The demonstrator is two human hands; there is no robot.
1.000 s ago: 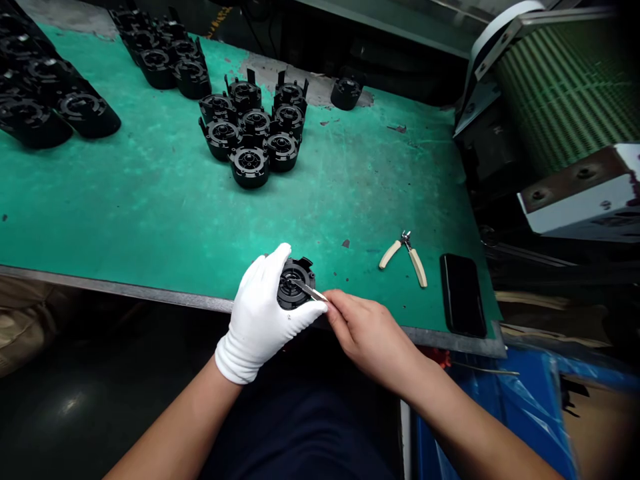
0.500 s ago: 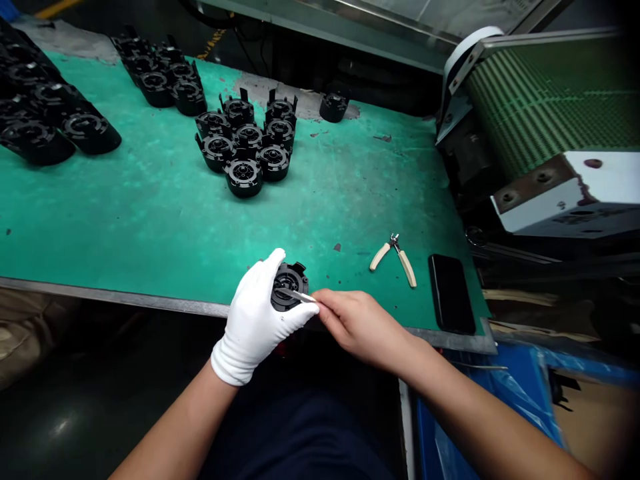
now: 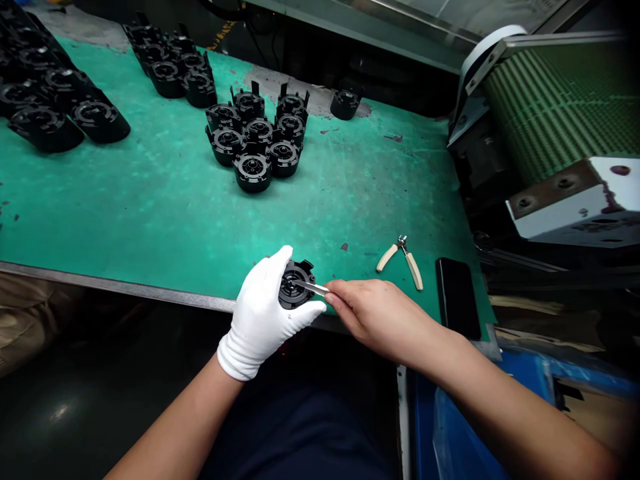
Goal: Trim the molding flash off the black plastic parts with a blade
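My left hand (image 3: pixel 263 310), in a white glove, grips a round black plastic housing (image 3: pixel 296 285) at the table's near edge. Its ringed face is turned up, and a tab stands out at its far side. My bare right hand (image 3: pixel 367 303) pinches a thin metal blade (image 3: pixel 313 288), perhaps a trimming knife. The handle is hidden in my fingers. The blade's tip lies over the middle of the housing's face; whether it touches I cannot tell.
On the green table mat (image 3: pixel 165 220) several like black housings (image 3: pixel 253 172) stand in groups, with a single one (image 3: pixel 345 103) at the back. Cream-handled nippers (image 3: pixel 401 260) and a black phone (image 3: pixel 457 298) lie to the right. Beyond them is a green conveyor belt (image 3: pixel 560 100).
The whole view has shifted slightly, with the table things now further right. My right hand has drawn back a little from my left thumb, showing more of the blade. Both grips stay the same.
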